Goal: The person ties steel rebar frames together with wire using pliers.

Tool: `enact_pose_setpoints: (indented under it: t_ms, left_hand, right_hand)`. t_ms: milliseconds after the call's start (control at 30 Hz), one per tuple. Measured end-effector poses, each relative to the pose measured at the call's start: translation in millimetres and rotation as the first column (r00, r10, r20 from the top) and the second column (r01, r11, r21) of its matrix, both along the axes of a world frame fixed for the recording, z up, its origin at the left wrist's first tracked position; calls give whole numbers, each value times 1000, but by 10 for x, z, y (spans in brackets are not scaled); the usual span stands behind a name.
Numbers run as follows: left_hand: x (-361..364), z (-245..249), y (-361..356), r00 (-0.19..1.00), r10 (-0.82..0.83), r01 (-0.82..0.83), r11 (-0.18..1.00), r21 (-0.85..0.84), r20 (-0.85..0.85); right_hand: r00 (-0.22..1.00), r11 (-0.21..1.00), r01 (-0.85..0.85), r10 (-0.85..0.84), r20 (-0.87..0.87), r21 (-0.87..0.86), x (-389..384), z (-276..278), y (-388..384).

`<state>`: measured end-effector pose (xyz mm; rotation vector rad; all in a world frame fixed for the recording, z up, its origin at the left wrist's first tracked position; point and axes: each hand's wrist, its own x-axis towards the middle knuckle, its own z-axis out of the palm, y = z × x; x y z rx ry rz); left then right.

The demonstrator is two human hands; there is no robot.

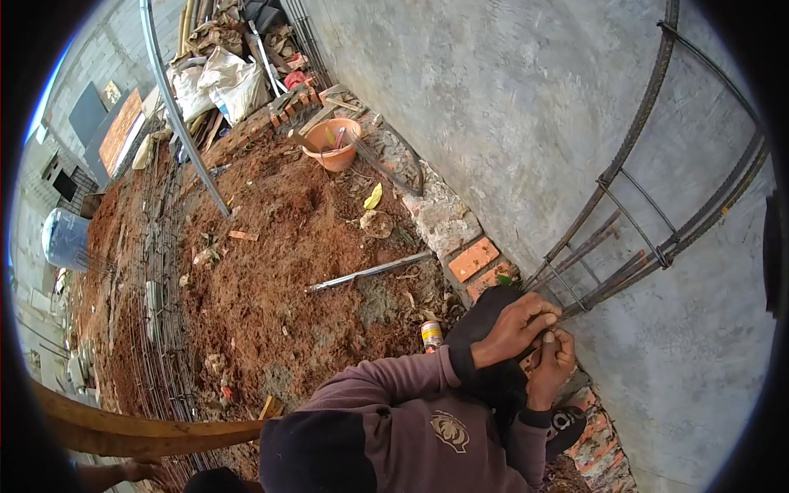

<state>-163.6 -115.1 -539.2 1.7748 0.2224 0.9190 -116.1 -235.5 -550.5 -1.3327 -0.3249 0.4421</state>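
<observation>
at the far left, a pale blue drum (65, 239) sits by the red dirt (271, 263), and lower down another person's hand (141, 471) shows near a wood beam (148, 434). next come long thin rods (160, 329) on the ground, then an orange bucket (331, 158) with tools in it, a shiny metal bar (370, 271) on the dirt, a small can (431, 335), and two bricks (474, 260) along the foot of the grey wall (493, 99). then comes the left hand (514, 329), its fingers bent and drawn in together at the near end of the bar frame (606, 175). just beside it is the right hand (552, 370), thumb up and fingers curled in. i cannot tell what, if anything, either hand pinches, as the fingers hide it. the frame goes up and away to the right, beside the wall, with small cross ties between its long bars. it looks like close finger work at the bars. to do it well, i think one hand should hold things steady while the other does the small moves. it would help to pinch firmly, go slowly, and keep bare skin off rough bar ends, which could scratch.
</observation>
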Motion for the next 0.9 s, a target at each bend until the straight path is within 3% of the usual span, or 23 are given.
enact_pose_setpoints:
  t_ms: [33,133,167,267,367,467,500,567,667,700,733,800,900]
  left_hand:
    - [-31,187,-46,996,-92,84,960,-267,-18]
    - [-20,171,67,920,-354,294,908,-299,-170]
    - [13,107,87,952,-292,275,948,-156,-94]
    - [47,-18,31,956,-294,250,813,-526,-1]
    - [-7,-47,-69,935,-350,236,740,-630,-62]
    - [9,-59,-253,931,-358,283,572,-770,77]
    - [36,-43,-211,958,-285,183,618,-765,-1]
    - [34,-13,-131,961,-275,189,629,-754,11]
    - [-49,123,-134,951,-304,167,636,-754,-46]
    - [-26,81,-170,960,-279,164,562,-810,1]
    - [-9,104,-198,972,-230,110,589,-801,-36]
    - [28,69,-201,982,-185,97,691,-716,-45]
    - [33,29,-252,977,-206,97,644,-759,-50]
  right_hand:
    - [996,998,-22,26,-86,56,-50,89,4]
    - [992,998,-44,48,-113,35,-103,162,-55]
    - [993,998,44,-39,-111,48,-110,143,-63]
    - [976,972,208,-199,-89,108,-81,48,-41]
    - [984,976,161,-148,-95,146,144,-134,-212]
    - [977,985,165,-170,130,44,49,77,-25]
    - [985,989,144,-146,90,21,59,133,-2]
    - [994,993,111,-111,4,-28,71,212,24]
    - [991,991,129,-130,31,20,57,149,147]
    - [992,992,112,-108,-65,54,30,207,143]
    - [983,990,111,-96,-154,92,17,262,139]
    - [983,975,182,-184,1,128,66,139,174]
    - [983,970,177,-166,-76,165,78,1,149]
